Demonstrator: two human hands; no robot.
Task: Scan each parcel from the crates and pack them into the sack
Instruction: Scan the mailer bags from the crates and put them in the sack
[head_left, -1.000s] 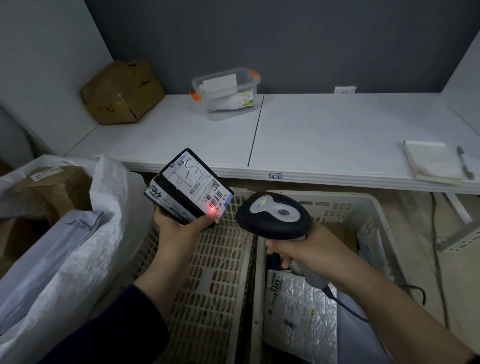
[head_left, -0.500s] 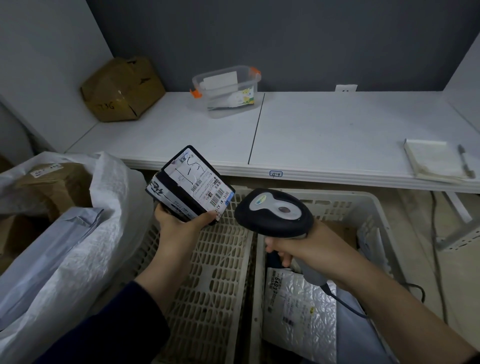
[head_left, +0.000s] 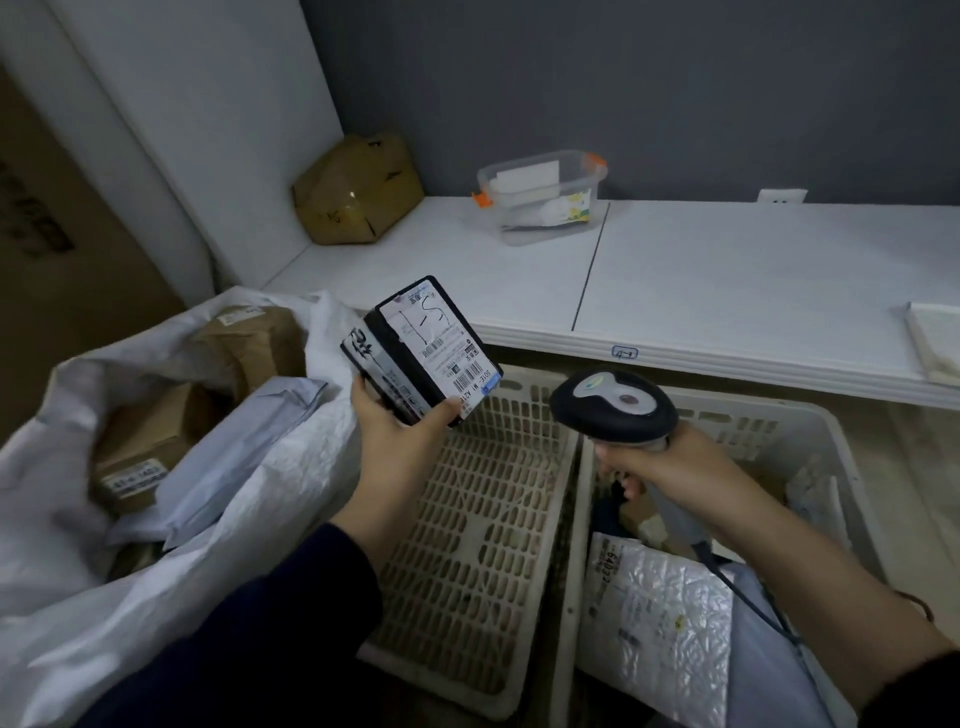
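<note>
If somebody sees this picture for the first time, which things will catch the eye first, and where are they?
First comes the black parcel with its white label, held up at the centre by the left hand. Just right of it, the right hand holds a scanner over the right crate. At the left, the white sack stands open with brown boxes inside.

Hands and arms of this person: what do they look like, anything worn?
The left hand and right hand are bare, no gloves. A dark navy sleeve covers the left arm, ending short of the wrist. The right forearm is uncovered up to a dark sleeve edge at the picture's corner; a thin dark band seems to ring it.
</note>
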